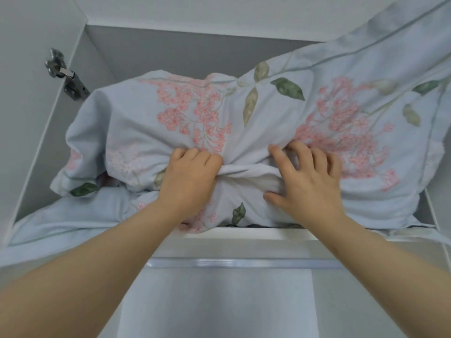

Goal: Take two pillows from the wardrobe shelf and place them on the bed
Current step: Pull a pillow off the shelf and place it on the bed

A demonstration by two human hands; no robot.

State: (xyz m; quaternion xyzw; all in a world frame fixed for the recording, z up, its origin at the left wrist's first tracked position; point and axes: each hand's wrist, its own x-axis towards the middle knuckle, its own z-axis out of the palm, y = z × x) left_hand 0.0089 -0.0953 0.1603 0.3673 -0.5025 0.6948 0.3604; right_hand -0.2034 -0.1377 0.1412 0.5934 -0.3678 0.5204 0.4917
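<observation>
Both bare arms reach up to the wardrobe shelf (244, 231). The left hand (189, 178) is fisted around a bunch of the flowered pillow (190, 118) lying there; the right hand (305, 181) clutches the same fold, fingers spread and curled.

Home bedroom: wardrobe shelf (244, 231) with floral pillows (195, 113)

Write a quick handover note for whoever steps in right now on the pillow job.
Left hand: closed, bunching the cover of the top pillow.
Right hand: fingers spread, pinching the same fold of fabric.
Pillows: floral pillows piled on the wardrobe shelf; a second pillow lies under the first, its corner hanging over the front edge.
Done: top pillow gripped only.
Left: pull out both and carry them to the bed, which is out of view.
</observation>
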